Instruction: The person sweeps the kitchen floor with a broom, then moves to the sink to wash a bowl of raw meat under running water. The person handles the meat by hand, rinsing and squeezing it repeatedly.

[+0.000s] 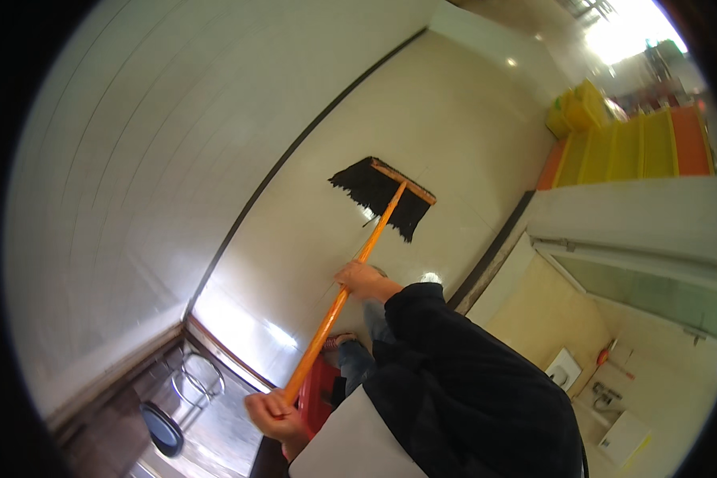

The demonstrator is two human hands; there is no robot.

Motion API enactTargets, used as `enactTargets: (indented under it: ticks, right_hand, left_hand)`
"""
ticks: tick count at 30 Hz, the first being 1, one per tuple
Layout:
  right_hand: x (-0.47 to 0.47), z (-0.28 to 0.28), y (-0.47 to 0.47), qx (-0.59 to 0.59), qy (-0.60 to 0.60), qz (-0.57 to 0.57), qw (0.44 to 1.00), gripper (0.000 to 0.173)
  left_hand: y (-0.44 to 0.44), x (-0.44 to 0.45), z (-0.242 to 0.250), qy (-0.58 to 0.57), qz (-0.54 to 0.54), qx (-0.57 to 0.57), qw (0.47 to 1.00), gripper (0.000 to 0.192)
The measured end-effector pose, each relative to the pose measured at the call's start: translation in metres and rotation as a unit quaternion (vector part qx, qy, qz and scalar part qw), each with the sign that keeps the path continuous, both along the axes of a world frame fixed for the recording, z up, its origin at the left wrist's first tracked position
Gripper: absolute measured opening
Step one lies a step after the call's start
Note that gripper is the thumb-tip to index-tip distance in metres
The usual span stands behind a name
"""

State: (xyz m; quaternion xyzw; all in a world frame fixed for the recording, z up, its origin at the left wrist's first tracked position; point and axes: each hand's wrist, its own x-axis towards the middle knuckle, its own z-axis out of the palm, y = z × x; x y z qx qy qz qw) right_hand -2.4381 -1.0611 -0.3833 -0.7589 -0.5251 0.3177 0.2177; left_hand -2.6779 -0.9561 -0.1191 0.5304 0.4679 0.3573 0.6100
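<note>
Both my hands grip the orange wooden handle of a mop (pixel 316 337). My left hand (pixel 278 415) is closed around the handle's upper end, at the lower left. Farther down the shaft, my right hand (pixel 364 281), in a black sleeve, wraps around it. The mop head (pixel 370 185) has a wooden crossbar and ragged black strips. It lies spread on the shiny cream floor (pixel 310 221), ahead of my feet. One red shoe (pixel 337 340) shows beside the handle.
A pale panelled wall (pixel 137 149) with dark skirting runs along the left. A stool with a dark round seat (pixel 162 429) is beyond the doorway threshold, lower left. Yellow and orange crates (pixel 621 149) stand upper right. On the right, an opening shows a room with plumbing fittings (pixel 604 394).
</note>
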Motion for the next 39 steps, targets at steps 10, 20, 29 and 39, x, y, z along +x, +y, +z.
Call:
enactTargets:
  ticks: [10, 20, 29, 39]
  right_hand:
    - [0.154, -0.048, -0.117, -0.081, -0.086, -0.137, 0.984, 0.012]
    - [0.187, -0.030, -0.111, -0.068, -0.116, -0.202, 0.970, 0.011]
    - [0.293, 0.030, -0.124, -0.042, -0.066, -0.292, 0.953, 0.010]
    - [0.403, 0.069, -0.166, -0.026, -0.085, -0.340, 0.936, 0.011]
  left_hand:
    - [-0.073, 0.179, -0.030, 0.069, -0.321, -0.045, 0.944, 0.009]
    - [-0.046, 0.228, -0.016, 0.084, -0.430, 0.057, 0.897, 0.010]
    - [-0.034, 0.366, 0.061, 0.113, -0.472, -0.005, 0.874, 0.009]
    - [-0.067, 0.504, 0.098, 0.067, -0.523, 0.025, 0.849, 0.011]
